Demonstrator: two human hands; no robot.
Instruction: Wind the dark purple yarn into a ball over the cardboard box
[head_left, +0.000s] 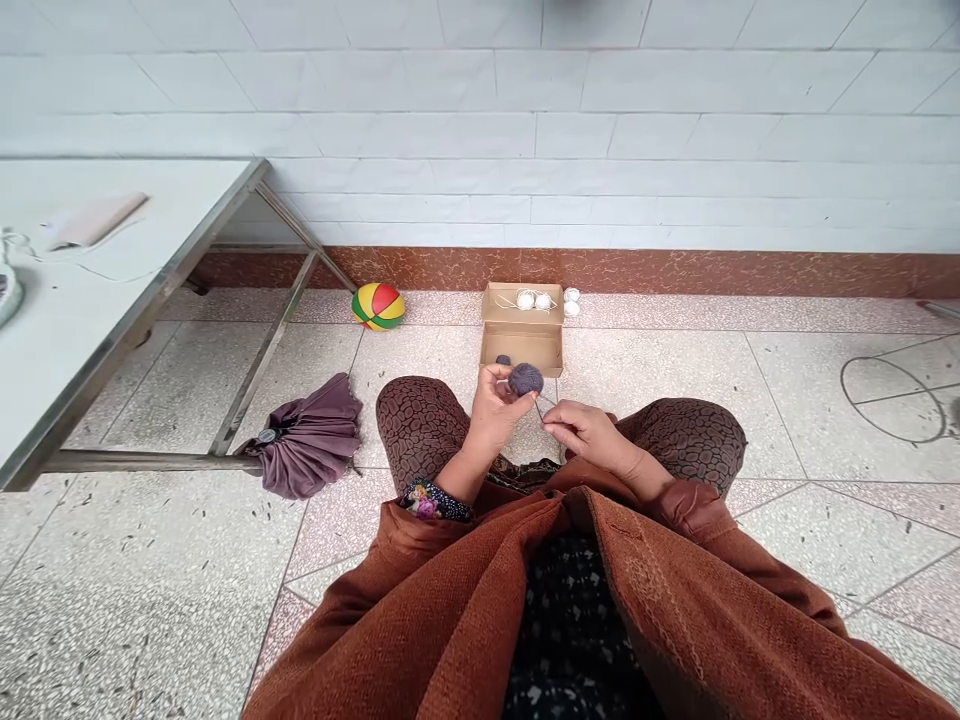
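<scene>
Between my knees, my left hand (496, 408) is closed around a dark purple-grey ball of yarn (526, 379). My right hand (589, 432) is just to the right of it, its fingers pinched on a dark strand of yarn (539, 408) that runs down from the ball. Beyond the hands an open cardboard box (523, 338) lies on the floor. A smaller dark ball (503, 360) shows at its near left corner, partly hidden by my left hand. White balls of yarn (534, 300) rest on the box's raised flap, and more white balls (572, 301) sit just right of it.
A red, yellow and green ball (379, 306) lies by the wall. A folded purple umbrella (311, 437) leans near the metal-framed table (187, 250) on my left. On the tabletop is a pink folded item (101, 220). A round wire frame (894, 400) stands at right.
</scene>
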